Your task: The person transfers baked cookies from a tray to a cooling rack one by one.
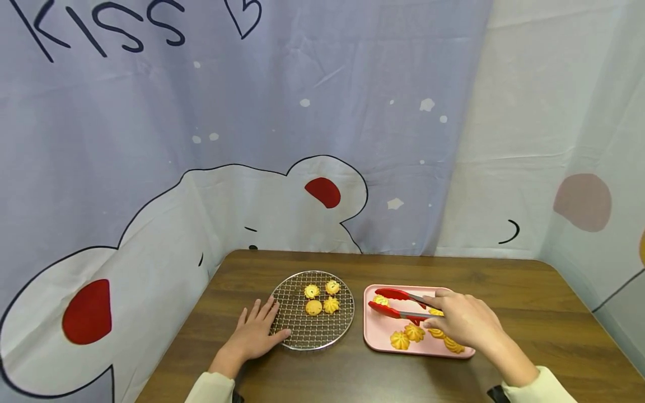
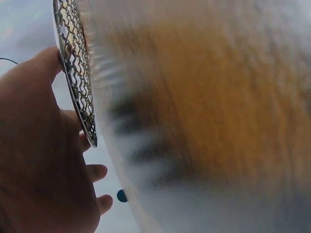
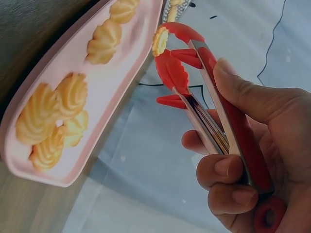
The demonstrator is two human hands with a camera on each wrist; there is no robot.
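Note:
My left hand (image 1: 254, 331) lies with straight, spread fingers at the left rim of a round wire cooling rack (image 1: 297, 331). Several piped cookies (image 1: 331, 305) sit toward the rack's right side. With my right hand (image 1: 466, 320) I hold red-tipped metal tongs (image 3: 243, 141) over a pink tray (image 1: 375, 336). Between the tongs' tips is a small yellow cookie (image 3: 160, 41), at the tray's left end in the head view. More ridged cookies (image 3: 71, 94) lie on the tray, some overlapping; my right hand partly covers them in the head view.
Both the rack and the tray stand on a brown wooden table (image 1: 332, 375), side by side with a narrow gap. A printed curtain (image 1: 403, 140) hangs behind the table's far edge and along the sides.

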